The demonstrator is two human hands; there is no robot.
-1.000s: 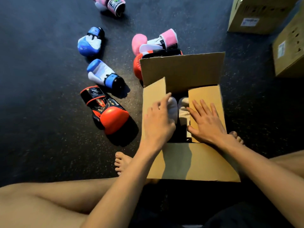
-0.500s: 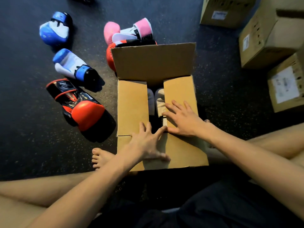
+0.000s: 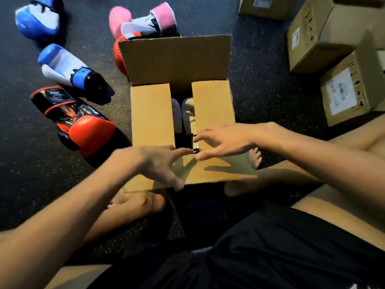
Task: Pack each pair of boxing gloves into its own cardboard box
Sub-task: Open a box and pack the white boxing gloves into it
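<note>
Dark floor (image 3: 260, 105) holds the cardboard box (image 3: 177, 59) mid-scene, white gloves (image 3: 187, 111) showing between its side flaps (image 3: 152, 113), both now folded down; left hand (image 3: 158, 163) and right hand (image 3: 227, 140), fingers spread and gripping nothing, have shifted to the near flap (image 3: 218, 170), so closing looks underway.

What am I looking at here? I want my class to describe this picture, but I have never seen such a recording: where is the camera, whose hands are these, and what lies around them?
There is no machine here. A person sits on the dark floor with one camera worn on the head, so you look down at their own hands. The left hand and right hand are spread open over the cardboard box and hold nothing. The box's two side flaps are folded in, and a white pair of gloves shows through the gap. Beside it lie a red-and-black glove, two blue-and-white gloves and a pink glove. Closed boxes stand to the right.
</note>
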